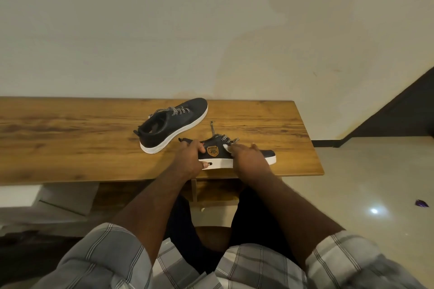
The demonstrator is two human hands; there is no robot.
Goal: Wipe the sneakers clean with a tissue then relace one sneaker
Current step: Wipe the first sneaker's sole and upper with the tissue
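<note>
A wooden surface (pixel 70 143) stands against a pale wall, and both dark sneakers with white soles sit toward its right half. The near sneaker (pixel 216 155) lies close to the front edge, side-on to the camera, its toe pointing to the right end of the surface and an orange badge showing on its flank. The left hand (pixel 189 159) grips the heel end: fingers curl over the collar while the thumb presses against the white sole. The right hand (pixel 249 159) covers the forward part of the shoe and pinches a small white tissue (pixel 227 148) against the dark upper just right of the badge; most of the tissue is hidden under the fingers, so its full shape cannot be made out. The black-and-white laces (pixel 226 138) of this shoe stand up loose above the hands, one end trailing back across the wood.

The far sneaker (pixel 173 124) rests behind and to the left, nearer the middle of the surface, apart from the first, angled with its toe toward the back edge and its opening facing the camera. Grey checked sleeves (pixel 105 258) frame the bottom of the view.
</note>
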